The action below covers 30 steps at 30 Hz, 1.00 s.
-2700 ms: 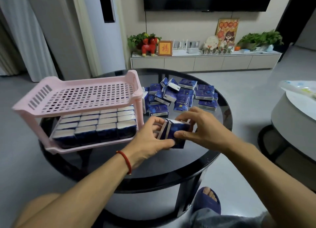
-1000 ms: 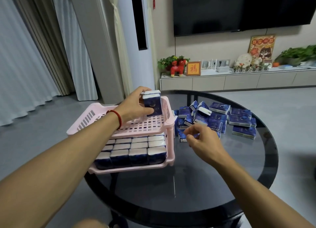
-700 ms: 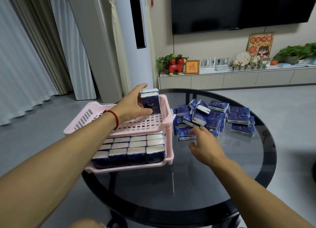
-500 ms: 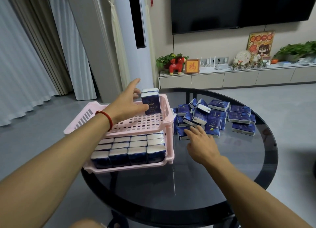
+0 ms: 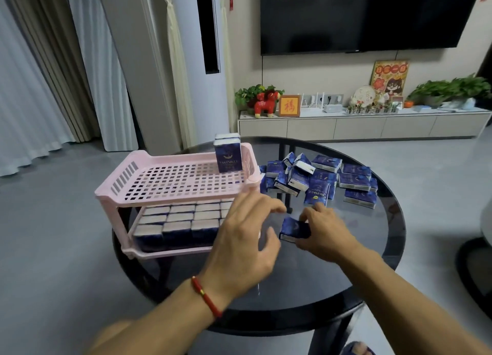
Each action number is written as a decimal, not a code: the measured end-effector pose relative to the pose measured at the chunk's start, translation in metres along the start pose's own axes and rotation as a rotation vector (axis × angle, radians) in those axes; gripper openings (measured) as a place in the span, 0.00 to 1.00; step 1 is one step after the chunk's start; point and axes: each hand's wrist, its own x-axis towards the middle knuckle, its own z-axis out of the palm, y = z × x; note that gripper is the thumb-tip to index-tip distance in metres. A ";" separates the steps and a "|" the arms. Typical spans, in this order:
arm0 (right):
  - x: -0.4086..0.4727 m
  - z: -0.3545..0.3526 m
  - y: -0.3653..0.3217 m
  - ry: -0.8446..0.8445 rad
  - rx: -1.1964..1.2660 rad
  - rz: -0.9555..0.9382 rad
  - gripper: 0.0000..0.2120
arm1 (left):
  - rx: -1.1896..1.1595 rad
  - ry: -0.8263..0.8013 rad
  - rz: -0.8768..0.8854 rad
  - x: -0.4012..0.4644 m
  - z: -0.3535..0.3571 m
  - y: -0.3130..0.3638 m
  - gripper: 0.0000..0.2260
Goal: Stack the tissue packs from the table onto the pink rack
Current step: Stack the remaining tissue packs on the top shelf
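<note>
The pink two-tier rack [image 5: 175, 180] stands on the left side of the round black glass table [image 5: 306, 288]. Upright tissue packs [image 5: 228, 153] stand at the far right corner of its upper shelf. Rows of packs [image 5: 175, 221] fill the lower shelf. A loose pile of blue tissue packs [image 5: 319, 178] lies at the table's far side. My right hand [image 5: 323, 230] grips one blue pack [image 5: 294, 229] low over the table's middle. My left hand [image 5: 245, 237] hovers just left of it, fingers spread and holding nothing.
A TV cabinet [image 5: 359, 125] with plants and ornaments runs along the back wall under a dark TV [image 5: 372, 16]. Another round table's edge [image 5: 486, 221] shows at the far right. Curtains [image 5: 40, 74] hang at the left.
My left hand let go of the packs on the upper shelf and came back toward the table's middle. My right hand took a pack from the pile and drew it nearer.
</note>
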 end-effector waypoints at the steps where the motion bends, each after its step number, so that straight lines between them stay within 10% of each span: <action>1: -0.007 -0.006 0.001 -0.019 0.082 0.044 0.19 | -0.042 -0.032 -0.046 -0.001 0.004 0.001 0.13; 8: -0.049 -0.062 -0.025 0.349 0.624 -0.089 0.23 | -0.343 -0.050 -0.413 0.006 0.004 0.017 0.14; 15: -0.058 -0.070 -0.063 0.535 0.635 -0.436 0.23 | -0.532 0.201 -0.545 0.027 -0.021 0.013 0.15; 30: -0.019 -0.051 -0.062 0.574 0.735 -0.175 0.11 | 0.005 0.091 -0.417 0.079 -0.070 -0.080 0.13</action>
